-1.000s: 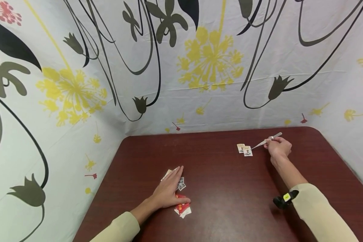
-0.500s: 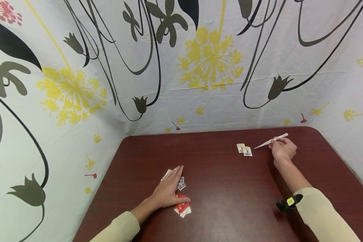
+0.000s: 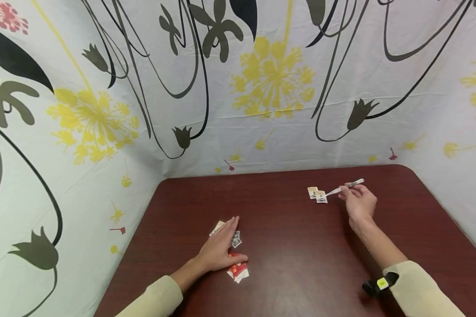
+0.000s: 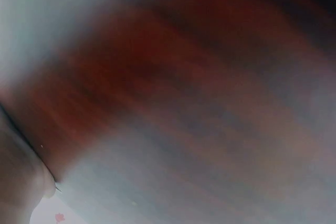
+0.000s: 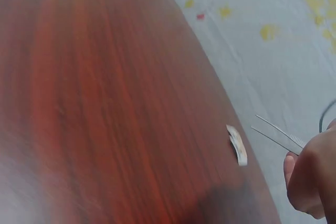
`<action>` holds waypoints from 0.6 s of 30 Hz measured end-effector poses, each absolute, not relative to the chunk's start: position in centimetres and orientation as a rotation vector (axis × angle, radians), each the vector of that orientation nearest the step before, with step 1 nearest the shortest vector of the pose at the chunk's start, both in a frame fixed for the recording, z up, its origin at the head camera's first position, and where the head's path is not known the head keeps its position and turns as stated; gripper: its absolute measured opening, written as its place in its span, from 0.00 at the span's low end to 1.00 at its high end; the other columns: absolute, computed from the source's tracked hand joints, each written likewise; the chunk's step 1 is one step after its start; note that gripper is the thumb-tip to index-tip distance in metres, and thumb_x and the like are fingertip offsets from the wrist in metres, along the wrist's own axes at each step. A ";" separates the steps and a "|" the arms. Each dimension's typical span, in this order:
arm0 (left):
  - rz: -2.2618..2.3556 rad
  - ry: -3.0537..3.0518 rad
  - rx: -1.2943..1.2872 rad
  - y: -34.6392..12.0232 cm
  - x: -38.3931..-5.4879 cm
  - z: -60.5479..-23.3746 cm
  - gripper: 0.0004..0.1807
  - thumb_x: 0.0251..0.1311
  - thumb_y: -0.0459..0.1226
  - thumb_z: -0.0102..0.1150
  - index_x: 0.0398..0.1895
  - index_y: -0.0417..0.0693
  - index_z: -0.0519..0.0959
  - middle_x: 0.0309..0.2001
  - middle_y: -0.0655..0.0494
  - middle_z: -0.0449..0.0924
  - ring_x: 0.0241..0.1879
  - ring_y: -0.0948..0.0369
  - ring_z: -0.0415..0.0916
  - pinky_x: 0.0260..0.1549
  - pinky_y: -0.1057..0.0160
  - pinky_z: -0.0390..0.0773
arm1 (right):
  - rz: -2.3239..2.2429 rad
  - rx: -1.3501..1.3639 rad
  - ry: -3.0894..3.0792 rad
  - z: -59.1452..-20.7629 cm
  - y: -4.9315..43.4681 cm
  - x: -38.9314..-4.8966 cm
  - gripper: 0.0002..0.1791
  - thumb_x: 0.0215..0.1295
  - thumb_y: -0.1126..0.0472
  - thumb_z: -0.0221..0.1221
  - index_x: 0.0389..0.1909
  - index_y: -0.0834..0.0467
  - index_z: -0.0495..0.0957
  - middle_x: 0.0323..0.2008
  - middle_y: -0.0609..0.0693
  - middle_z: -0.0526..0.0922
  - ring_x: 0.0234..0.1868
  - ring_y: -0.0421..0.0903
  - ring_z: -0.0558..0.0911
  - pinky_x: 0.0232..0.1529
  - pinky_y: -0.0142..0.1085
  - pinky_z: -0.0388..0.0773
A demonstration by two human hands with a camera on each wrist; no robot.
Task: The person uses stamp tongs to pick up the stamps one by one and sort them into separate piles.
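My right hand (image 3: 358, 202) pinches metal tweezers (image 3: 342, 188) near the far right of the table. In the head view their tips overlap the nearer of two small cream stamps (image 3: 321, 197), which lie partly on each other. The right wrist view shows the tweezers (image 5: 278, 135) with their two prongs apart, beside the stamps (image 5: 238, 146). My left hand (image 3: 219, 248) rests flat, fingers straight, over a group of stamps. Red stamps (image 3: 238, 269) with white ones stick out below its thumb, grey stamps (image 3: 236, 239) beside its fingers, and a cream one (image 3: 217, 227) behind them. The rest is hidden under the palm.
The dark red-brown wooden table (image 3: 285, 251) has rounded far corners. A white cloth (image 3: 222, 149) printed with flowers hangs right behind its far edge and along the sides. A black strap device (image 3: 381, 284) sits at the right sleeve cuff.
The tweezers first drew back right from the cream stamps, then came left again so their tips overlap the nearer one. The left hand stays in place. The head view has shifted slightly.
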State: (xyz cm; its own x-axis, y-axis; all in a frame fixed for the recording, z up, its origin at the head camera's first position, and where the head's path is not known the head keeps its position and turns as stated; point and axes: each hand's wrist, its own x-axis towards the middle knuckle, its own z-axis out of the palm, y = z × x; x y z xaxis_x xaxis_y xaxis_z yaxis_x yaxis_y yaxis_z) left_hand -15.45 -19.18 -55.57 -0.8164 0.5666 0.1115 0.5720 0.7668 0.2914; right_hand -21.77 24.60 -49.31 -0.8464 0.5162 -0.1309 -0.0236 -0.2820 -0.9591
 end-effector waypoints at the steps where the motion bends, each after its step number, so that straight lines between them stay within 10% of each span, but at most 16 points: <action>1: -0.498 -2.925 -0.957 -19.2 -15.4 -55.5 0.65 0.62 0.72 0.59 0.87 0.41 0.45 0.86 0.47 0.49 0.84 0.54 0.48 0.80 0.50 0.55 | 2.195 -0.589 -1.641 -49.1 24.1 -21.4 0.10 0.73 0.71 0.64 0.50 0.69 0.77 0.31 0.41 0.88 0.30 0.35 0.88 0.37 0.27 0.86; 18: -0.513 -2.899 -0.966 -19.7 -14.7 -54.1 0.62 0.65 0.66 0.63 0.87 0.42 0.43 0.86 0.45 0.47 0.84 0.55 0.44 0.80 0.49 0.54 | 2.340 -0.296 -1.930 -48.8 16.6 -16.7 0.14 0.76 0.72 0.60 0.55 0.76 0.73 0.40 0.48 0.91 0.38 0.34 0.88 0.49 0.35 0.87</action>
